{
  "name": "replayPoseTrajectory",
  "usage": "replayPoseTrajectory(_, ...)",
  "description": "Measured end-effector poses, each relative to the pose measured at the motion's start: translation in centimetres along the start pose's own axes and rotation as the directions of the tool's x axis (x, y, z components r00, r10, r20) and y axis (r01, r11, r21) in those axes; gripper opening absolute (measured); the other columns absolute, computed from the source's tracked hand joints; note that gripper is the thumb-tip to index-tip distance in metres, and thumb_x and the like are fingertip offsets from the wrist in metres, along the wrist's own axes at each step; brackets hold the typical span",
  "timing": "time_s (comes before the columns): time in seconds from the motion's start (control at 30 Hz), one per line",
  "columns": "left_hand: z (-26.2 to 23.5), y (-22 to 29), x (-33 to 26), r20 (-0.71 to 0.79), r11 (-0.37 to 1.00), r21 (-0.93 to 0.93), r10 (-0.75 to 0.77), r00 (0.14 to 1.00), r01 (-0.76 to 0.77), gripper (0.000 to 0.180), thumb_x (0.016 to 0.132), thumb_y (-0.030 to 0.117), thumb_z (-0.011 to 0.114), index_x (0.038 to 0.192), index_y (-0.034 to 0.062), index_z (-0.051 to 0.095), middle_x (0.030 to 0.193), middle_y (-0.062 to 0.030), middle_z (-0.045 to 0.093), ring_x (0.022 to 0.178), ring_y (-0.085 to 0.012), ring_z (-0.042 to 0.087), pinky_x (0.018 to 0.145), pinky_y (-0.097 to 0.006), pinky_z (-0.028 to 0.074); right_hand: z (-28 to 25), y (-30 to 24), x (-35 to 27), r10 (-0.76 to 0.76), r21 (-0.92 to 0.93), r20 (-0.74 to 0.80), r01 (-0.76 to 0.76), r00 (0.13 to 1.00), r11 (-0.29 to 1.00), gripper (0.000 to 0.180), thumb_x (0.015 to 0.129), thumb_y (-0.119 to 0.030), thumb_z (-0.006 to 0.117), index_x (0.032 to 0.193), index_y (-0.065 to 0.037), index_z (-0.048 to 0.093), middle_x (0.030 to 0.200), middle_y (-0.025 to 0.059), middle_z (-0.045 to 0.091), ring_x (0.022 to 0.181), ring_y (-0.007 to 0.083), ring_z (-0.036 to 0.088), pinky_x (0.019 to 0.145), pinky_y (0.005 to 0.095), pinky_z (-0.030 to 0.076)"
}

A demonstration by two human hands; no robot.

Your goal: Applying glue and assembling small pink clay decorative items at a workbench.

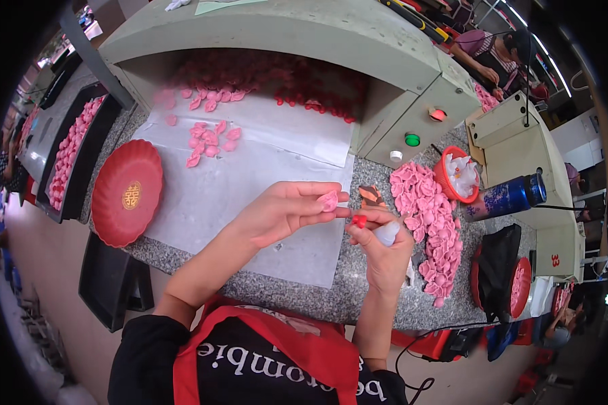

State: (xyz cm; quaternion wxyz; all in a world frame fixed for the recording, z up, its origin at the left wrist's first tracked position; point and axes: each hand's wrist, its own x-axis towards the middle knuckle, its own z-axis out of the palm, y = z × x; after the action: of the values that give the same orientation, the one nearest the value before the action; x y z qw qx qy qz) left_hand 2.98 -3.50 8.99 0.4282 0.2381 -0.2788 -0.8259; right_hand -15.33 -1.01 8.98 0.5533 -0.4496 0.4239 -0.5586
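My left hand [277,214] pinches a small pink petal-shaped piece [328,201] between thumb and fingers, above the front of the white sheet. Close beside it, my right hand [387,260] is closed around a translucent white squeeze bottle [387,233]. A small bright red bit [359,221] shows at its fingertips; I cannot tell whether it belongs to the bottle. To the right of that hand lies a long heap of similar pink pieces [422,199]. More pink pieces [209,140] are scattered on the white sheet [277,179], reaching back under the hood.
A pale hooded box [270,30] with coloured buttons arches over the sheet's far end. The red scalloped plate [127,194] stands left. Rightward are a red basket [446,177] of whitish items, a blue flask [507,198] and a black bag [498,270]. Another person sits far right.
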Motion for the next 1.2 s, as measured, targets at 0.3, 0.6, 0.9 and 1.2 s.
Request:
replayPoseTrajectory(0.3, 0.0, -1.7, -1.1, 0.012, 0.937, 0.326, 0.131, 0.991, -0.128, 0.034, 0.08, 0.009, 0.056, 0.111, -0.0035, 0.05, 0.095, -0.0134, 0.06, 0.084, -0.0165, 0.059, 0.072, -0.025, 0.049, 1.2, -1.7, 0.0, -0.153, -0.211, 0.121, 0.176, 0.981, 0.961, 0.022, 0.064, 0.005, 0.068, 0.084, 0.004, 0.06, 0.082, 0.0071, 0.057, 0.069, 0.0109, 0.055, 0.061, 0.0207, 0.046)
replayPoseTrajectory(0.6, 0.7, -2.9, 0.0, -0.114, 0.954, 0.296, -0.005, 0.993, 0.039, 0.028, 0.083, 0.011, 0.053, 0.107, -0.0024, 0.053, 0.092, -0.0128, 0.061, 0.074, -0.0162, 0.062, 0.062, -0.022, 0.049, 0.4, -1.8, 0.1, -0.095, -0.551, 0.109, 0.14, 0.989, 0.823, 0.02, 0.065, 0.0, 0.069, 0.083, 0.003, 0.061, 0.077, 0.0053, 0.057, 0.066, 0.0087, 0.054, 0.06, 0.021, 0.045)
replayPoseTrajectory(0.9, 0.0, -3.7, -0.2, -0.035, 0.886, 0.425, 0.219, 0.975, -0.184, 0.029, 0.077, 0.001, 0.057, 0.105, -0.0037, 0.053, 0.097, -0.0118, 0.057, 0.088, -0.0178, 0.058, 0.075, -0.026, 0.048, -0.8, -1.6, 0.3, 0.037, -0.486, 0.215, 0.074, 0.976, 0.871, 0.024, 0.064, 0.0, 0.071, 0.085, 0.002, 0.06, 0.079, 0.004, 0.057, 0.067, 0.0082, 0.054, 0.059, 0.0202, 0.045)
replayPoseTrajectory(1.2, 0.9, -3.9, -0.1, -0.012, 0.74, 0.599, 0.392, 0.92, -0.307, 0.018, 0.077, -0.005, 0.056, 0.094, -0.0031, 0.051, 0.093, -0.0083, 0.051, 0.088, -0.0153, 0.053, 0.074, -0.027, 0.048, -0.1, -0.2, 0.2, 0.05, -0.485, 0.115, 0.013, 0.992, 0.875, 0.023, 0.065, -0.001, 0.07, 0.084, 0.002, 0.058, 0.072, 0.0019, 0.057, 0.065, 0.0077, 0.054, 0.057, 0.0196, 0.045)
